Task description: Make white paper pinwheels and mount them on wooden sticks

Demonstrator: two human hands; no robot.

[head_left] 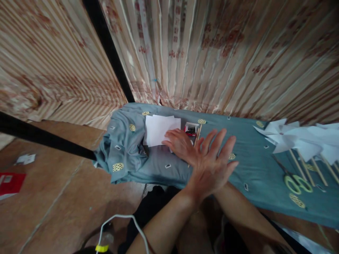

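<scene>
My arms are crossed in the head view. My left hand (214, 164) is raised in front of the other wrist, palm down, with fingers spread and nothing in it. Beneath and beyond it, my right hand (181, 145) reaches left to a stack of white paper (160, 130). Its fingers are bent together at the stack's right edge; the thumb's contact is partly hidden. Beside that hand lies a small red-and-white box (191, 129) with dark pieces inside. Thin wooden sticks (198, 135) lie just right of the box, partly covered by my hands.
A blue-green cloth (249, 141) with pineapple prints covers the table. On its right are several white paper pinwheels (304, 139) on sticks and green-handled scissors (298, 183). Patterned curtains (212, 53) hang behind. Dark poles (108, 46) stand at left; a white cable (122, 216) crosses below.
</scene>
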